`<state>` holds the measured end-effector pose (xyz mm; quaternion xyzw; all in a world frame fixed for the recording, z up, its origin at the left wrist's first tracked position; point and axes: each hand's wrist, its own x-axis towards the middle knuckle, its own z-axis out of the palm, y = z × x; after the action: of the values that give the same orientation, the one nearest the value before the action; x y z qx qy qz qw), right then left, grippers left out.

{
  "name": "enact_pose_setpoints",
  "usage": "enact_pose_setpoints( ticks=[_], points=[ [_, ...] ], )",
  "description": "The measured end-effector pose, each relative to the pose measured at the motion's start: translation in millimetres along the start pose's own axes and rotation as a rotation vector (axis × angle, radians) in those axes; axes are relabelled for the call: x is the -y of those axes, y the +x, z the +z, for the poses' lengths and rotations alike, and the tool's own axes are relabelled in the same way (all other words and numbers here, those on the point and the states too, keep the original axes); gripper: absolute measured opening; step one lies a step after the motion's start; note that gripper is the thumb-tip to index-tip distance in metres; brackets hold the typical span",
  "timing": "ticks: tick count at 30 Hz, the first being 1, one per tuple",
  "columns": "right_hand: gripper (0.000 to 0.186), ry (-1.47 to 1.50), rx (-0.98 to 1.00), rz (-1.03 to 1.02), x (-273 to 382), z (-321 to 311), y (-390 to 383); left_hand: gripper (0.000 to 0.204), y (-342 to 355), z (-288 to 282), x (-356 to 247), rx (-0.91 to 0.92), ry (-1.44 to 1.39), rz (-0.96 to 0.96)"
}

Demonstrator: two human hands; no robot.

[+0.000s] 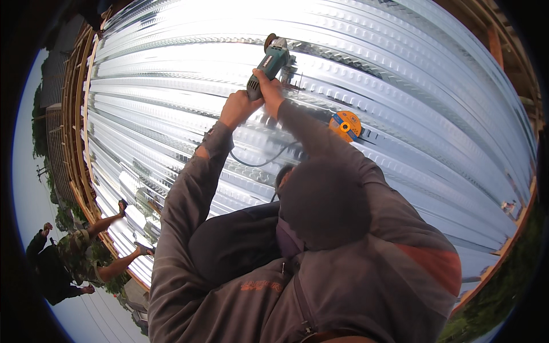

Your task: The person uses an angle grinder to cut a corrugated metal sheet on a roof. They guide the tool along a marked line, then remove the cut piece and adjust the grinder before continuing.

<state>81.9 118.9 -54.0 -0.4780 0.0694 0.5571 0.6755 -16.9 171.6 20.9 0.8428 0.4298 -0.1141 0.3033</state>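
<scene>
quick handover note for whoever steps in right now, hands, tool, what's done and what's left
Left hand: gripping the rear end of the green angle grinder.
Right hand: gripping the grinder body further forward, near the head.
Grinder: head down on the corrugated metal sheet, cord trailing back under the arms.
Spare orange and blue disc: lying on the sheet, right of the arms.
Done: no finished cut is visible from this view.
Left: the work at the grinder head. Another person sits at the sheet's left edge.

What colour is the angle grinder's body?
Teal green, best seen in the head view: angle grinder.
</scene>
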Motion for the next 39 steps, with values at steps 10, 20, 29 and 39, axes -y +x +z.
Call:
enact_pose_setpoints(
  ticks=[10, 20, 29, 39],
  points=[
    [0.048, 0.033, 0.020, -0.073, 41.7, 5.3, 7.6, 0.063, 20.8, -16.3, -27.7, 0.030, -0.050, -0.037],
    [0.048, -0.013, -0.018, -0.104, 61.6, 0.7, 29.2, 0.053, 44.5, -18.9, -44.4, 0.030, -0.099, -0.043],
    [0.049, -0.018, -0.043, -0.090, 85.7, -2.1, 40.1, 0.053, 66.9, -19.7, -56.4, 0.047, -0.125, -0.070],
    [0.060, -0.073, -0.048, -0.146, 107.6, 5.3, 65.2, 0.061, 91.6, -29.3, -64.1, 0.011, -0.175, -0.036]
  ],
)
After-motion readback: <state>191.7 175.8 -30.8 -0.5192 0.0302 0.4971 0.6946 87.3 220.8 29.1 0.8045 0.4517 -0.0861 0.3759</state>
